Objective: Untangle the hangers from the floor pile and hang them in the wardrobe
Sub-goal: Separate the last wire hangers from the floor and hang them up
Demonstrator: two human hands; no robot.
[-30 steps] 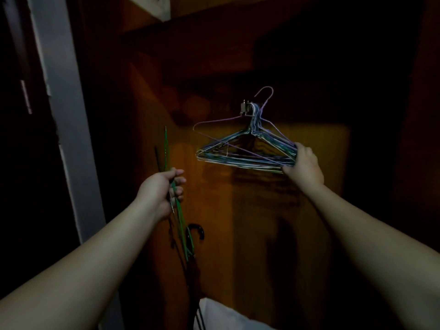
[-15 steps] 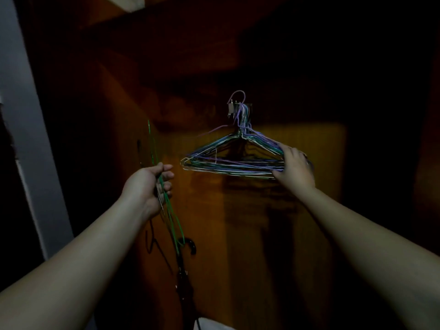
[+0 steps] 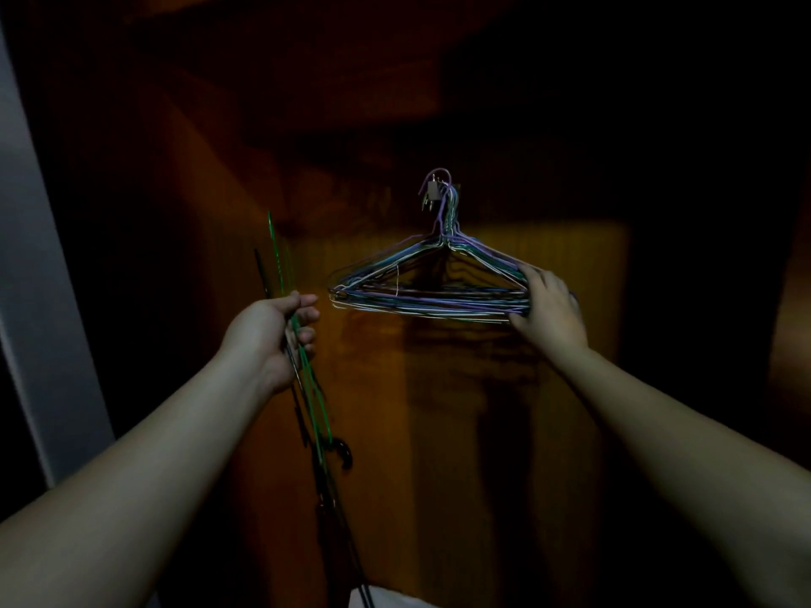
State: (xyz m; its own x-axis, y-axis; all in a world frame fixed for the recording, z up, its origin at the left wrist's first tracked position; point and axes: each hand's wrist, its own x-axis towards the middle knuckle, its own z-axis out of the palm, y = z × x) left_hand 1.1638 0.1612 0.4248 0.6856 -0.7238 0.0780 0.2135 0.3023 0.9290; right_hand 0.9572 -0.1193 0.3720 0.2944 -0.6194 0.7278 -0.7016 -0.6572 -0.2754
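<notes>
- The right hand is curled round the right end of the hung bundle of wire hangers, which has been squared up since a second ago: a loose purple wire and hook no longer stand out.
- The left hand is closed on a few green and dark hangers, held edge-on, just left of the bundle.
- These are judged next to go up.
- Inside the wardrobe, the bundle hangs from a small wall hook; little else can be made out in the dark.

Darkness hides the wardrobe top; bottom edge cuts the held hangers.
</notes>
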